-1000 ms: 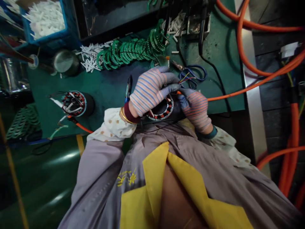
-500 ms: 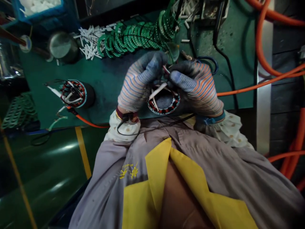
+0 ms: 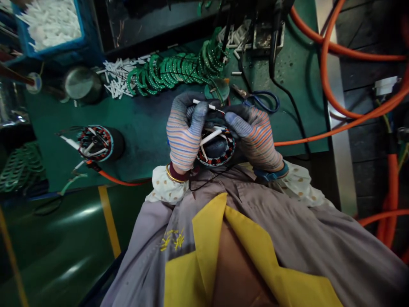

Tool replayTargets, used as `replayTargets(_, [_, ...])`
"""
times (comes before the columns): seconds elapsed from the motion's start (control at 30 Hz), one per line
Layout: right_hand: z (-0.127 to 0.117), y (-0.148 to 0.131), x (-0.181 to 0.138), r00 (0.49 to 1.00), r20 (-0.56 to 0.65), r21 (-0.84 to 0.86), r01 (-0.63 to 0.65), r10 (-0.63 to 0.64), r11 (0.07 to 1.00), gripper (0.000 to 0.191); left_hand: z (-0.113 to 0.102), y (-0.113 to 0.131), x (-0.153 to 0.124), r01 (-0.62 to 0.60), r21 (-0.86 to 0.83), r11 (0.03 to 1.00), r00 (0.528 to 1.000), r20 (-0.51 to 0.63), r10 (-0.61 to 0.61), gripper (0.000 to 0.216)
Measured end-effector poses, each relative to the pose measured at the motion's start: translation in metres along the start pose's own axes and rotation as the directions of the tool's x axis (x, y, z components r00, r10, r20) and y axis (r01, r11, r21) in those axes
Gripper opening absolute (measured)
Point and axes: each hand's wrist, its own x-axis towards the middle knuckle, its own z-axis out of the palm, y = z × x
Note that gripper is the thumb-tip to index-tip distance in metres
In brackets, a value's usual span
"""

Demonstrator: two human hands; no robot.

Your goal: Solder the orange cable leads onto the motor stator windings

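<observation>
Between thumb and fingers, my left hand pinches a thin white insulating sleeve. A fine dark-red wire runs from the sleeve's right end to my right hand, whose thumb and fingertips are closed on it. Both hands wear striped gloves with grey fingers. Below them stands a motor stator, a ring with red and black windings. White sleeves lie across its top. My gloves hide parts of its left and right sides.
Another wound stator lies at left with an orange cable. Green curved boards and loose white sleeves line the back. Blue-handled pliers and a round metal tin rest on the green bench. A blue bin holds white sleeves.
A white sleeve now shows in my left fingers, against the wire held by my right. The view has shifted, so bench items sit lower and more of the blue bin shows.
</observation>
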Motion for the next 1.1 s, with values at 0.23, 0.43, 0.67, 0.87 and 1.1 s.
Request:
replayTargets(0.23, [0.000,0.002,0.003,0.998,0.036,0.081,0.058,-0.061,0.995,0.051,-0.001,-0.003,0.008,-0.072,-0.366,0.928,0.994,-0.106,0.036,0.049])
replayTargets(0.43, [-0.012,0.007,0.005,0.988,0.154,0.061,0.005,-0.015,0.998,0.061,-0.010,-0.014,0.018,0.013,-0.325,0.946,0.996,0.089,0.017,0.053])
replayTargets(0.67, [-0.040,0.004,0.004,0.950,0.300,-0.042,0.106,-0.089,0.993,0.063,-0.017,0.007,0.026,-0.185,-0.173,0.967,0.967,0.141,0.210,0.049])
replayTargets(0.87, [-0.069,0.016,0.038,0.963,0.206,-0.590,0.264,-0.173,0.763,0.038,-0.023,0.004,0.004,-0.346,0.138,0.928,0.917,0.259,0.303,0.026])
replayTargets(1.1, [-0.041,0.043,0.103,0.988,0.157,-0.810,0.125,0.006,0.573,0.032,-0.032,-0.002,0.051,-0.247,0.160,0.956,0.968,0.074,0.238,0.029])
